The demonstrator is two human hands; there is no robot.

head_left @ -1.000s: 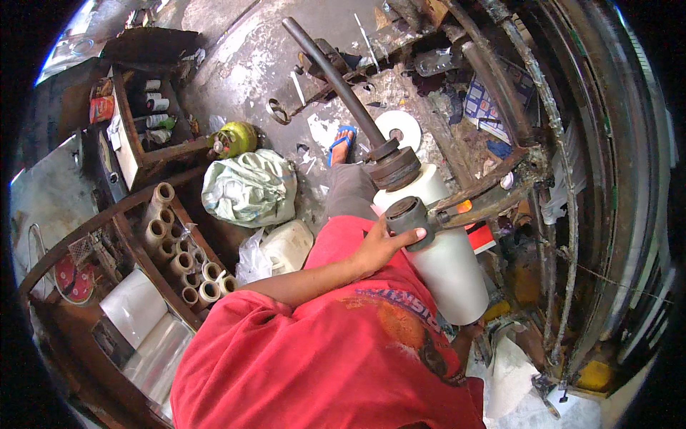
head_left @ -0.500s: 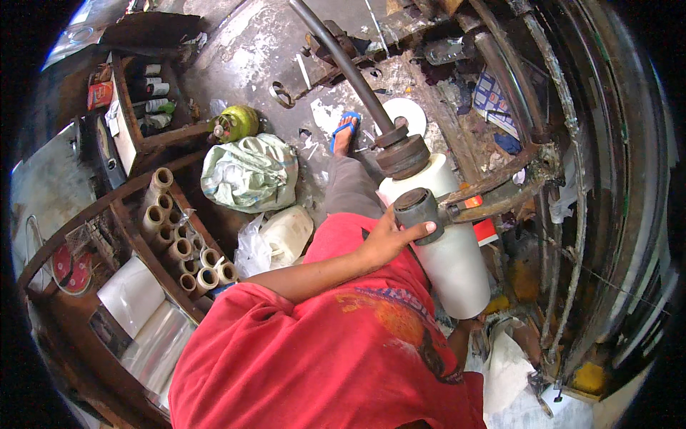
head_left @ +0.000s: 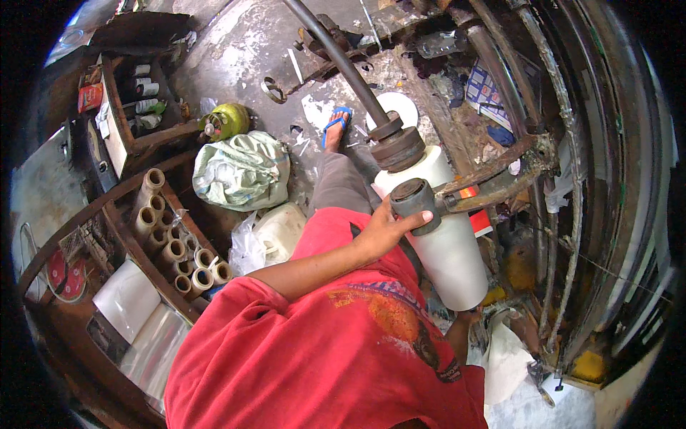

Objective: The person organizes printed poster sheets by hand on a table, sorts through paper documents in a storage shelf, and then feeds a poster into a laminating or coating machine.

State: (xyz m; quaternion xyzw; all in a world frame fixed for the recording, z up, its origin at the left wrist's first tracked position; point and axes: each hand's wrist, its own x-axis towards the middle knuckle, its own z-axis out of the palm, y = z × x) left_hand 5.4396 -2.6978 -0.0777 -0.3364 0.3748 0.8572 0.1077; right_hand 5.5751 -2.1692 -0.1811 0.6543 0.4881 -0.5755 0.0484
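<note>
My left hand (head_left: 382,232) is closed round a dark metal cylindrical fitting (head_left: 412,201), its thumb lying across the near side. A metal arm joins this fitting to the frame on the right. Just beneath lies a large white roll (head_left: 449,268), slanting from upper left to lower right. At the roll's upper end, a thick metal collar (head_left: 399,148) sits on a long steel shaft (head_left: 336,53). My right hand (head_left: 468,315) is at the roll's lower end, mostly hidden behind my shirt and the roll; its fingers do not show clearly.
To the left, a wooden rack holds several cardboard tubes (head_left: 173,250), with clear film rolls (head_left: 153,343) nearer me. A white sack (head_left: 241,171), a green gas cylinder (head_left: 227,121) and a pale jerrycan (head_left: 282,230) stand beyond. Rusty metal bars (head_left: 564,164) fill the right side.
The whole view has shifted slightly. My left hand stays on the metal fitting and my right hand stays by the roll's lower end.
</note>
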